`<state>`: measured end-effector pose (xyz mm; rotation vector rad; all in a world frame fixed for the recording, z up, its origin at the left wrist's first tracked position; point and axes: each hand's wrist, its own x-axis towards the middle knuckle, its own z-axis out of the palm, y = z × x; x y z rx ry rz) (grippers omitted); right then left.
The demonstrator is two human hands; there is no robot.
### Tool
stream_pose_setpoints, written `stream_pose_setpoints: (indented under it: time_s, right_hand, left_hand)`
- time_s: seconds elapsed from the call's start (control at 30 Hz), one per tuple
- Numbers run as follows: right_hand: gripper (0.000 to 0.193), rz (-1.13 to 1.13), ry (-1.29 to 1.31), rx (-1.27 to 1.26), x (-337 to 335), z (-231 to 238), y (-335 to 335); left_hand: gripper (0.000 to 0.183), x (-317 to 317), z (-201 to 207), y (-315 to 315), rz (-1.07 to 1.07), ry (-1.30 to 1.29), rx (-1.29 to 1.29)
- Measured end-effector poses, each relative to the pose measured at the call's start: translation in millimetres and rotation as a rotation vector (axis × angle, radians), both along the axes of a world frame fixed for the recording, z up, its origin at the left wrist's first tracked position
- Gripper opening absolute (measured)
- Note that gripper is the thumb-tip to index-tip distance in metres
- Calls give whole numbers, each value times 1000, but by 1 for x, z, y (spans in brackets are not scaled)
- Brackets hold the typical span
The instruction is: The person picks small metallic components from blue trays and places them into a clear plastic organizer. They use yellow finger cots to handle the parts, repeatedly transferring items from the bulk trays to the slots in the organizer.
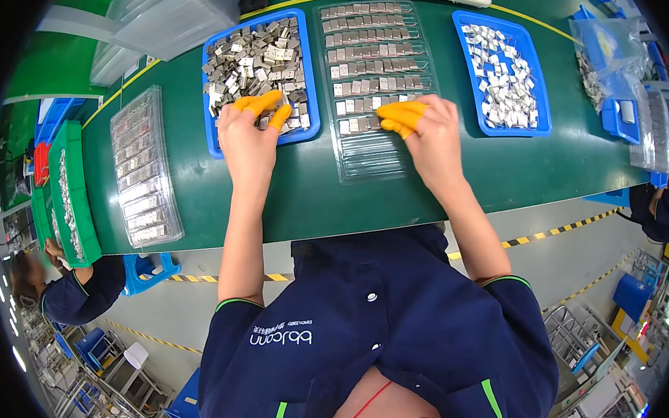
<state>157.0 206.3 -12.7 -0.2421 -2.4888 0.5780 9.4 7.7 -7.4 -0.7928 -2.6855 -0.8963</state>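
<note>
So that reach is short, presumably, blue bin [314, 117] lies beside clear tray [371, 162]: left hand [246, 140] at bin's metal connectors [255, 57], right hand [435, 136] at tray's nearest filled row [352, 126]; fingers [400, 115] bent, hold indeterminable.

From the right hand [433, 132], green tabletop [514, 173] lay open toward four o'clock; the white-parts bin [518, 133] blocked two. From the left hand [247, 136], the metal-parts bin [313, 106] barred low passage toward three, and a loaded clear tray [173, 219] lay at eight.
</note>
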Motion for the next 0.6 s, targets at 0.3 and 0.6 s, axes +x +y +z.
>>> stream_pose_setpoints:
  time_s: [0.3,0.6]
  right_hand:
    - [18,-438,-28,-260,38,13,80]
    - [22,-516,-333,-137,26,10,123]
  left_hand:
    - [19,-10,-3,12,-88,166,-171]
    - [22,6,5,13,-11,-602,660]
